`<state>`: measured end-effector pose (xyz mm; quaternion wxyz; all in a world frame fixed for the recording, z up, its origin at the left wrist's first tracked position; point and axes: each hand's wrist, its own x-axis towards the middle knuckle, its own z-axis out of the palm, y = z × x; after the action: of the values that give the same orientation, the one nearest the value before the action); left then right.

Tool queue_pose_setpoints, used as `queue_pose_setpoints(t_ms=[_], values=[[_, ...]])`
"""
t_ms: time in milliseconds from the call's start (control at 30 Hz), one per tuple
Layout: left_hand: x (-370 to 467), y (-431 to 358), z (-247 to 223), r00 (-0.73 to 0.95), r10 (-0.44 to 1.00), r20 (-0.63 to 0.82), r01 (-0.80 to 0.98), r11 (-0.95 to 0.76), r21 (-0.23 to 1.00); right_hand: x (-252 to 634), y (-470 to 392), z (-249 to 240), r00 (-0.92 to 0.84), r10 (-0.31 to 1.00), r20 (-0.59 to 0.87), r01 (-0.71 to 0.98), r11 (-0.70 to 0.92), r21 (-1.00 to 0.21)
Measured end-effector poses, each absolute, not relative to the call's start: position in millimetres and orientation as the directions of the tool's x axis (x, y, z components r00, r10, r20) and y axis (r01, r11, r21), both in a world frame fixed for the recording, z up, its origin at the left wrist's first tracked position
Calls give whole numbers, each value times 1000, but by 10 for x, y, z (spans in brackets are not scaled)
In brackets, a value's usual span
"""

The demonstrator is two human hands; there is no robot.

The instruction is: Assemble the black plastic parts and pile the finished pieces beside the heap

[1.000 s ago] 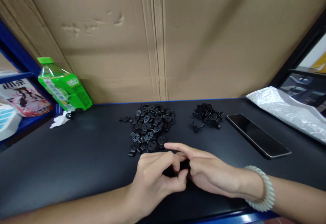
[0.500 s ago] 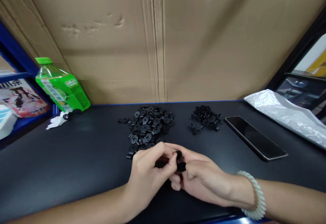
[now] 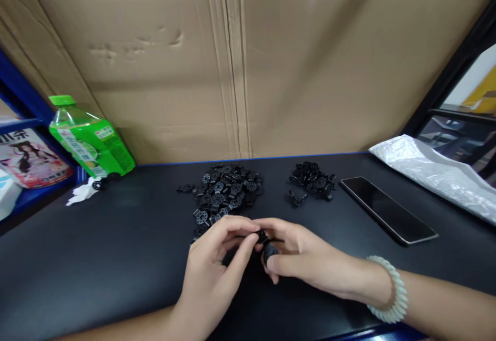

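Note:
Near the front centre of the dark table, my left hand (image 3: 219, 268) pinches one end of a small black plastic part (image 3: 270, 250) between thumb and forefinger. My right hand (image 3: 306, 256) grips the part's rounder lower end, its thumb lying over it. The two hands meet at the fingertips, and fingers hide some of the part. Behind my left hand lies a large pile of black wheel-shaped pieces (image 3: 227, 188). A smaller pile of black pieces (image 3: 314, 178) sits to its right, with a V-shaped black piece (image 3: 297, 198) just in front.
A phone (image 3: 387, 209) lies at the right, beside a silvery plastic bag (image 3: 445, 175). A green bottle (image 3: 95, 137) leans at the back left near a white crumpled tissue (image 3: 81, 192). Cardboard (image 3: 174, 72) stands along the table's back edge.
My left thumb and forefinger have straightened, and my hands have shifted slightly left. The black part is turned and shows more between my fingers. The camera view has moved slightly.

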<state>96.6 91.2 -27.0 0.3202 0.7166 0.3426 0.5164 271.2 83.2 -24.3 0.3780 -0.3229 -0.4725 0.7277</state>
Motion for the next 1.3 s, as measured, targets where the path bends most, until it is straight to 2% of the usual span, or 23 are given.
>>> queue_pose_setpoints(t_ms=[67, 167, 233, 300, 333, 400, 433, 500, 533, 600, 667, 767, 833, 900, 1000, 1067, 1133, 1233, 1300], values=[[931, 933, -246, 189, 841, 507, 165, -537, 828, 2765, 892, -256, -485, 873, -59, -176, -163, -971], [896, 964, -231, 163, 858, 487, 184, -511, 840, 2870, 962, -217, -543, 839, -7, -77, -58, -995], [891, 966, -243, 209, 844, 494, 187, -531, 827, 2948, 992, -155, -587, 810, 1, 38, 29, -999], [896, 948, -269, 307, 806, 506, 205, -575, 792, 3041, 1027, -85, -573, 819, 37, 221, 198, -955], [899, 935, -283, 366, 784, 502, 226, -598, 769, 3096, 1053, -55, -546, 834, 83, 346, 315, -884], [902, 904, -303, 475, 743, 471, 275, -634, 722, 3219, 1123, -16, -466, 855, 230, 610, 498, -616], [902, 889, -306, 520, 724, 452, 295, -649, 701, 3282, 1163, -9, -418, 853, 313, 731, 520, -442], [905, 863, -297, 606, 674, 424, 295, -685, 667, 3385, 1234, -16, -319, 846, 428, 896, 416, -155], [909, 853, -288, 649, 639, 413, 278, -705, 653, 3417, 1257, -27, -283, 844, 456, 936, 346, -59], [924, 838, -269, 724, 561, 401, 234, -747, 622, 3426, 1273, -51, -268, 842, 468, 960, 276, 53], [943, 830, -257, 766, 506, 397, 211, -781, 588, 3373, 1249, -72, -331, 821, 466, 941, 325, 95], [956, 822, -252, 767, 495, 409, 243, -813, 529, 3263, 1183, -98, -536, 753, 381, 834, 543, 100], [945, 813, -251, 762, 526, 378, 330, -817, 473, 3224, 1149, -115, -608, 741, 287, 788, 607, 103], [924, 801, -249, 756, 569, 322, 439, -807, 394, 3217, 1132, -124, -567, 786, 245, 823, 552, 133], [895, 784, -251, 742, 620, 254, 550, -780, 297, 3213, 1118, -112, -488, 814, 316, 871, 476, 120], [891, 778, -255, 748, 623, 227, 561, -777, 286, 3181, 1098, -101, -487, 792, 369, 856, 516, 25], [900, 777, -259, 771, 600, 212, 529, -790, 311, 3128, 1065, -109, -463, 796, 390, 826, 547, -136], [919, 780, -259, 799, 558, 226, 447, -801, 397, 3044, 1010, -158, -415, 851, 322, 762, 519, -388], [921, 785, -265, 781, 571, 254, 401, -769, 497, 3001, 981, -197, -427, 866, 262, 732, 501, -461]])
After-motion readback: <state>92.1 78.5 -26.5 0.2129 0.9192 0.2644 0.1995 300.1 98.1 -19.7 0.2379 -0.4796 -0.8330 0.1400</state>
